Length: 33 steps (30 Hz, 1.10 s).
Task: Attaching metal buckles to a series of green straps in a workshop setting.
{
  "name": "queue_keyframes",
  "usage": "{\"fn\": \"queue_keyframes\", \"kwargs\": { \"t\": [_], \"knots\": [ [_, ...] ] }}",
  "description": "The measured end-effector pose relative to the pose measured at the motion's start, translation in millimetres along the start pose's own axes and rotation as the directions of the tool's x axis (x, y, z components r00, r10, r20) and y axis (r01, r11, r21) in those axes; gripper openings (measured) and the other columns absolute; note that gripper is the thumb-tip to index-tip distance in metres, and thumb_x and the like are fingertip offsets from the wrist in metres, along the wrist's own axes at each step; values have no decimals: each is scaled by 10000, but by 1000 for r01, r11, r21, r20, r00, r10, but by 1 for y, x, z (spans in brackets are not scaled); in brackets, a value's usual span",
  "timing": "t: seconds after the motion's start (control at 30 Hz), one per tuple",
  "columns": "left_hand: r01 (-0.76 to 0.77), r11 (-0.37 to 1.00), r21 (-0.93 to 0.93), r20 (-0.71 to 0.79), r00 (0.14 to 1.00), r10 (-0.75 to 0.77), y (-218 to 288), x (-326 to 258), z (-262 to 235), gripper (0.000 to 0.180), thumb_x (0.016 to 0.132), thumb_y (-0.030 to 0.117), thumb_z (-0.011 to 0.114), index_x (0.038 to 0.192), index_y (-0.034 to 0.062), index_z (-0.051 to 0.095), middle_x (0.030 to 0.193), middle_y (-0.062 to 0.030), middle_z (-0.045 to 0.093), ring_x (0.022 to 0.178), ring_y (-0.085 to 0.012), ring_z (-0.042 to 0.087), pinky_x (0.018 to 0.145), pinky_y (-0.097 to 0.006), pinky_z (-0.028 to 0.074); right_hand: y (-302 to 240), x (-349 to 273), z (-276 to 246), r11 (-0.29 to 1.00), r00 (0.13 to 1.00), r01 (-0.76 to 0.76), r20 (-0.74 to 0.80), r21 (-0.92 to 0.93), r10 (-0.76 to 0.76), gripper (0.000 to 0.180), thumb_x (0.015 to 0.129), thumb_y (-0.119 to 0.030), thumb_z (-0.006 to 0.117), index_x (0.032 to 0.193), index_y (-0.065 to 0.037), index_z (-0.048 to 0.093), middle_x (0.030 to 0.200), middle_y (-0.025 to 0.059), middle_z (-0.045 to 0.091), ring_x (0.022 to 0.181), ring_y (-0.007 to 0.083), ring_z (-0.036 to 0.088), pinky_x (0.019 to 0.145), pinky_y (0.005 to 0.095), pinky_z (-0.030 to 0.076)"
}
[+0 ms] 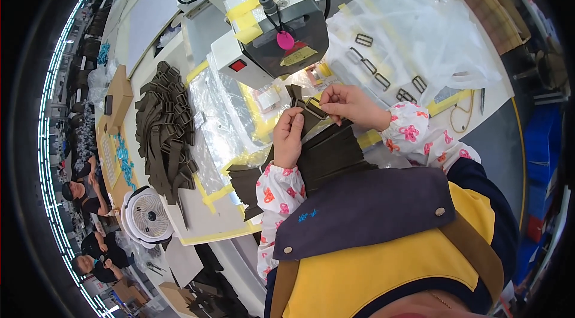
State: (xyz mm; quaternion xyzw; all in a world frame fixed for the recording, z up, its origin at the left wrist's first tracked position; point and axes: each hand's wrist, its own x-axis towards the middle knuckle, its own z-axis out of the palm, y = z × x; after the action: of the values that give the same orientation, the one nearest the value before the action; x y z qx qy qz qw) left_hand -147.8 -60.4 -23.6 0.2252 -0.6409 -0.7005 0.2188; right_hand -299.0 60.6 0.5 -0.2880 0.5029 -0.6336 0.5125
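Your left hand and right hand pinch one olive webbing strap; finished pile large (loose buckles remain).

The sewing machine's needle area lies hidden behind its own head; the right hand's fingertips cover part of the buckle; the stacked dark straps run under the forearms; distant seated workers sit bent by the picture's rim.
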Motion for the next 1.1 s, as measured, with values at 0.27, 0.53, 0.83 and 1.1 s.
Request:
{"fn": "queue_keyframes", "kwargs": {
  "t": [0.27, 0.53, 0.83, 1.1],
  "knots": [
    [-71, 995, 65, -38, 997, 74, 5, -5, 9, 193, 933, 151, 395, 1006, 12, 508, 866, -15, 514, 815, -77, 458, 762, -199, 359, 23, 0, 19, 972, 985, -169, 73, 160, 160, 152, 826, -33, 545, 929, -33, 434, 735, 27, 530, 541, 71, 499, 463, 186, 407],
    [-296, 844, 448, 127, 955, 268, 30, -8, 4, 268, 753, 26, 622, 1018, 34, 582, 913, -91, 548, 817, -178, 530, 732, -260, 419, 7, 11, 16, 990, 997, -72, 5, -125, 73, 115, 834, -42, 534, 939, 4, 541, 715, 29, 554, 531, 56, 503, 469, 195, 419],
    [-206, 846, 491, 31, 975, 220, 26, -22, -7, 102, 785, 45, 594, 882, 17, 612, 770, -92, 586, 692, -201, 559, 627, -287, 434, 38, 25, 22, 920, 997, -63, 11, -387, 72, 128, 778, -93, 598, 841, 10, 557, 617, 53, 577, 576, 95, 577, 472, 225, 453],
    [-82, 693, 716, 28, 996, 88, 25, -21, -12, 82, 777, 67, 597, 819, 3, 568, 740, -147, 597, 636, -294, 585, 574, -329, 446, 36, 23, 30, 966, 978, -193, 42, -169, 203, 115, 763, -68, 573, 777, 22, 504, 631, 56, 537, 541, 96, 560, 461, 231, 453]
  ]
}}
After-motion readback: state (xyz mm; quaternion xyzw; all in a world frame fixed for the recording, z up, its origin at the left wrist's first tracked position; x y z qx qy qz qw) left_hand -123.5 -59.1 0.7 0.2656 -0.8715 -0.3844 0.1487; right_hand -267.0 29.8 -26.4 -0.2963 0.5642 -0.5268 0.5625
